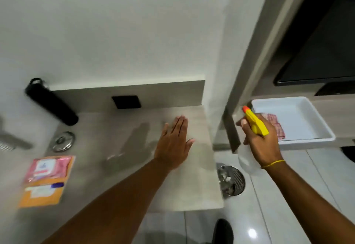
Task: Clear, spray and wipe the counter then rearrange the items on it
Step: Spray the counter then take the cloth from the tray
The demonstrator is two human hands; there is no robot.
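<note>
My left hand [175,142] hovers flat over the right part of the grey counter [119,132], fingers straight and together, holding nothing. My right hand [261,144] is past the counter's right edge and grips a spray bottle [255,122] with a yellow trigger head and orange nozzle; its clear body shows below my palm. A black bottle [51,102] stands at the counter's back left. A pink wipes pack [48,168] lies on an orange packet [41,192] at the front left. A round metal lid [63,141] sits near the black bottle.
A white tray [307,120] holding a pink checked cloth [277,128] rests on a shelf to the right. A black wall socket [126,102] is on the backsplash. A round metal floor drain [231,181] lies below the counter's right edge. White wall behind.
</note>
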